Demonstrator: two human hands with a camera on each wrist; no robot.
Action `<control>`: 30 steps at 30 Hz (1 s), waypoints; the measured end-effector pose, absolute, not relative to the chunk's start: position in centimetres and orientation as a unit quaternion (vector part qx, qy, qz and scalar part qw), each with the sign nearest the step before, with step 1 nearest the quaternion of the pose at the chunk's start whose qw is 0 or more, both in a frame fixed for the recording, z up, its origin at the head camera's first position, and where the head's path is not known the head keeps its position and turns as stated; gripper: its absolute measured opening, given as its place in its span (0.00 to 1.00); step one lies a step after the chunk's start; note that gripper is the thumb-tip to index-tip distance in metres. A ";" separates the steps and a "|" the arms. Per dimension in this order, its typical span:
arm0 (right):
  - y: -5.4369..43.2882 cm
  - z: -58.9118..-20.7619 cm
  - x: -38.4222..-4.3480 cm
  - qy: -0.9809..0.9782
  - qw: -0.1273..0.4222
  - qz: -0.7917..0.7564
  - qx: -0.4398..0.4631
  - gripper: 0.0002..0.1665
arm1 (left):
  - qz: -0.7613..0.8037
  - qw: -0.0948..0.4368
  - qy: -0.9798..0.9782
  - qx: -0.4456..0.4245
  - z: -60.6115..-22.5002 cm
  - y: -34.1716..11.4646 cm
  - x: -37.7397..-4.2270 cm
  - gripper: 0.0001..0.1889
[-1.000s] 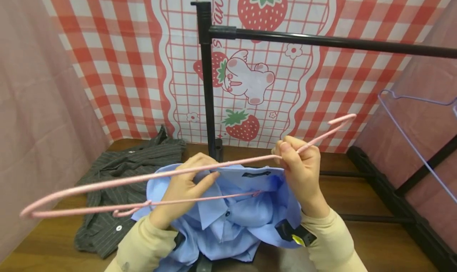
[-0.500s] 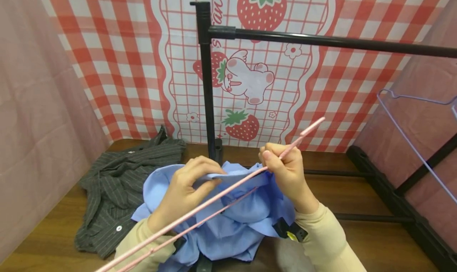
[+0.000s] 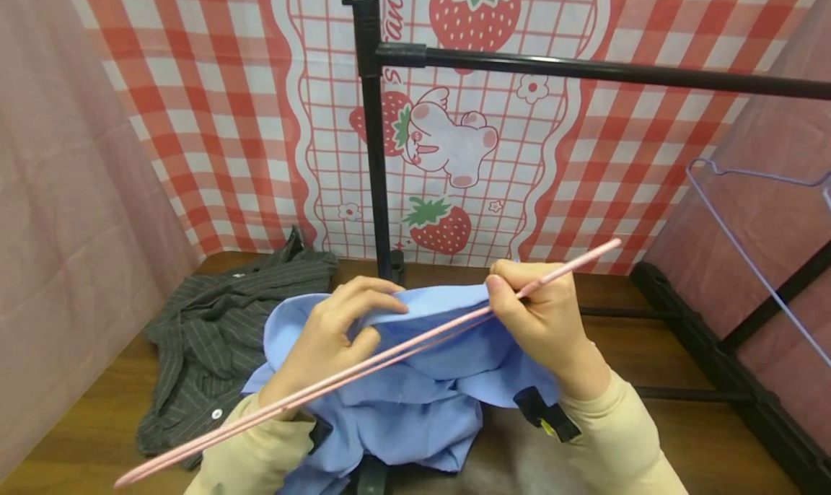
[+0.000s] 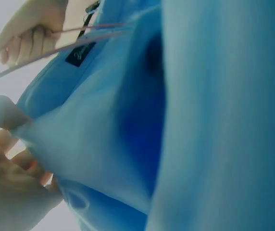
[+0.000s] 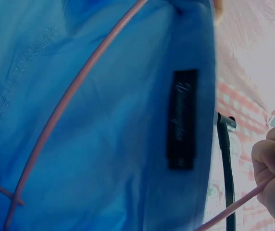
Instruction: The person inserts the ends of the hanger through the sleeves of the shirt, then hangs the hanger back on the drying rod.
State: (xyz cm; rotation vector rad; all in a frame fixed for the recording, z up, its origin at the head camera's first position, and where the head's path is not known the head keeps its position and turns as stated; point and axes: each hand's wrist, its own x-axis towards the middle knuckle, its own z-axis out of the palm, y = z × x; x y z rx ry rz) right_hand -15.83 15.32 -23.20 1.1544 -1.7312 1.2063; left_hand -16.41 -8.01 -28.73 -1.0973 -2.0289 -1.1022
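A light-blue button shirt (image 3: 415,408) lies bunched in the middle of the head view, its collar raised. My left hand (image 3: 327,340) pinches the collar edge between thumb and fingers, which the left wrist view shows closely. With my right hand (image 3: 545,318) I grip a thin pink hanger (image 3: 389,354) near its hook. Seen nearly edge-on, the hanger slants from lower left to upper right, passing in front of the collar and my left forearm. In the right wrist view, a black label (image 5: 181,120) sits inside the collar, and the hanger's rod (image 5: 71,91) crosses the cloth.
A dark striped shirt (image 3: 227,322) lies crumpled on the wooden table (image 3: 97,423) at left. Behind my hands stands a black rack (image 3: 374,156) with a top rail (image 3: 584,67). At right hangs a lilac hanger (image 3: 740,239).
The pink hanger has turned from a broad view to nearly edge-on, its left end now lower. My right hand moved left, then back right. The collar's label has gone from the head view.
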 end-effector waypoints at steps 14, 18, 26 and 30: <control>17.6 -23.1 -16.6 -0.686 0.436 0.491 0.314 0.21 | -0.295 0.375 -0.843 -0.249 -30.1 -9.0 -19.1 0.11; 17.8 -23.4 -17.0 -0.687 0.445 0.494 0.294 0.23 | -0.304 0.308 -0.885 -0.173 -30.6 -8.9 -19.4 0.06; 18.3 -24.0 -18.2 -0.706 0.474 0.457 0.261 0.22 | -0.558 0.091 -0.803 -0.189 -29.5 -9.5 -18.9 0.12; 18.6 -24.4 -18.5 -0.717 0.481 0.437 0.252 0.23 | -0.676 0.002 -0.707 -0.206 -28.9 -10.1 -18.6 0.17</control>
